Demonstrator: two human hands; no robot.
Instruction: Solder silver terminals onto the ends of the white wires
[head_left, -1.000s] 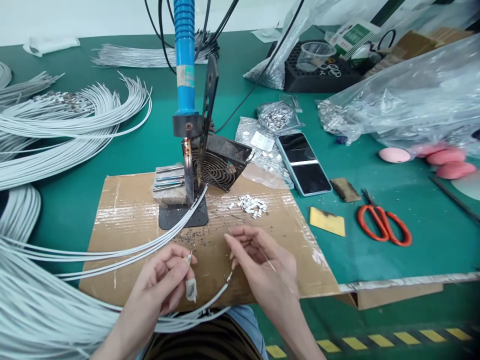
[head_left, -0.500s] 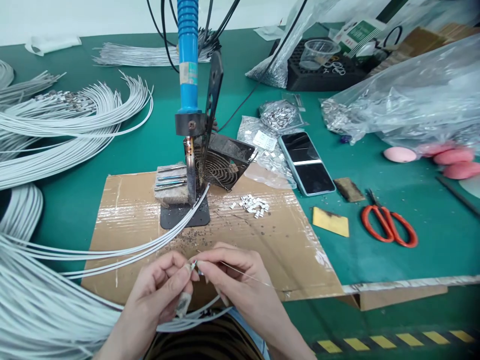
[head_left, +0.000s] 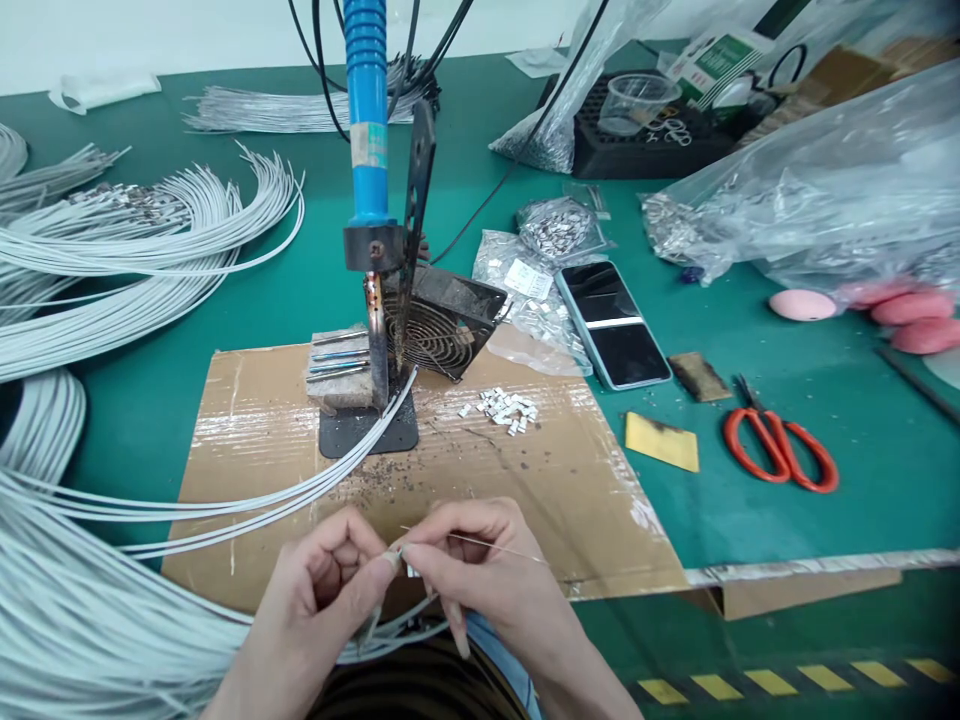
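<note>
Above the front of the cardboard sheet [head_left: 247,450], my hands meet fingertip to fingertip. My left hand [head_left: 330,590] is closed, its thumb and index finger pinching a small part [head_left: 400,553] mostly hidden by the fingers. My right hand [head_left: 495,575] pinches at the same spot, and a thin silvery wire [head_left: 499,547] runs across its fingers. A small white-and-metal connector piece [head_left: 412,571] shows just below the right fingertips. White cables [head_left: 394,640] pass beneath both hands. Beyond them, a blue-handled soldering iron [head_left: 367,150] hangs tip-down in its stand, beside several white cable ends [head_left: 409,385].
Bundles of white cable [head_left: 97,600] fill the left side. Loose small connectors [head_left: 510,410] lie on the cardboard. To the right are a phone [head_left: 615,325], a yellow sponge [head_left: 661,443], red-handled scissors [head_left: 780,450] and plastic bags [head_left: 825,190]. A small fan [head_left: 442,330] stands behind the iron.
Both hands have shifted slightly right and down, with their fingertips still together. The small part is now more covered by the fingers. Right-hand lower fingers have stretched downward.
</note>
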